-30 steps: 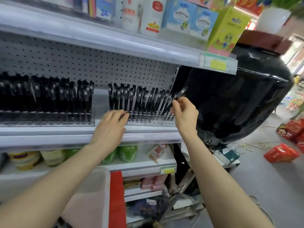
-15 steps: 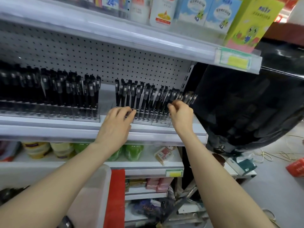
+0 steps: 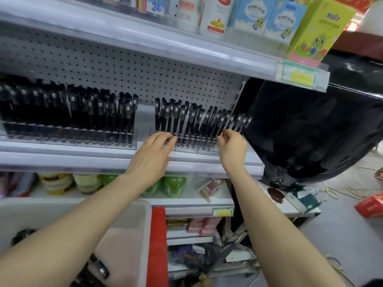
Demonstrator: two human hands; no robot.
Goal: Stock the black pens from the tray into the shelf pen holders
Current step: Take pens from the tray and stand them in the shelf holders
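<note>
Two clear pen holders stand on the middle shelf (image 3: 207, 165). The left holder (image 3: 68, 135) is packed with black pens. The right holder (image 3: 196, 149) carries a row of black pens (image 3: 186, 119) leaning to the right. My left hand (image 3: 153, 156) rests on the right holder's front left corner, fingers spread over its edge. My right hand (image 3: 233, 148) is at the holder's right end, with thumb and fingers pinched on the lower part of a black pen (image 3: 227, 125) standing in the row. A pale tray (image 3: 132, 235) at lower left holds a few black pens (image 3: 97, 268).
A large black glossy container (image 3: 310, 129) stands just right of the shelving. Boxes and bottles fill the top shelf (image 3: 207, 52), jars and packets the lower shelf (image 3: 186, 198). A red board (image 3: 158, 245) leans beside the tray. Cables and red packs lie on the floor at right.
My right hand came down with the raised pen and set it into the right end of the row. My left hand stayed on the holder's front.
</note>
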